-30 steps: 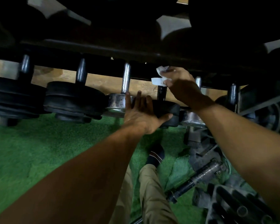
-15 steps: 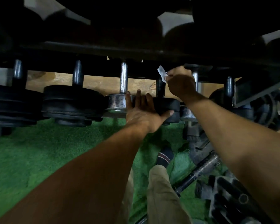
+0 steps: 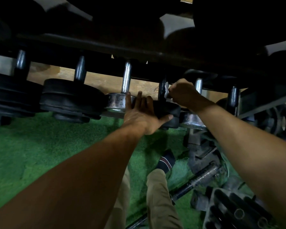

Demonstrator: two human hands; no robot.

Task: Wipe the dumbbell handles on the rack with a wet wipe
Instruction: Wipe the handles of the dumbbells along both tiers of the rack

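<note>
Dumbbells crowd the rack [image 3: 139, 47] edge, weights nearly touching. The left hand [image 3: 144, 116] lies flat, fingers straight, on a weight [image 3: 168, 109]; the right hand [image 3: 183, 93] grips a wipe [image 3: 166, 90] around the handle [image 3: 162, 87].

Below me: green artificial turf [image 3: 40, 146] as floor; tan wooden wall board [image 3: 102, 81] at twelve o'clock; dim light, my view's upper part in shadow.

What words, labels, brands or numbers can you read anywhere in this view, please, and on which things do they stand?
None: no text can be read in this view.
The black dumbbell heads show no weight numbers from this side.
The chrome dumbbell head beside the left hand bears only scuffs.
The wet wipe gripped by the right hand shows no print.
The dark plates on the floor are too dim to show any marking.
</note>
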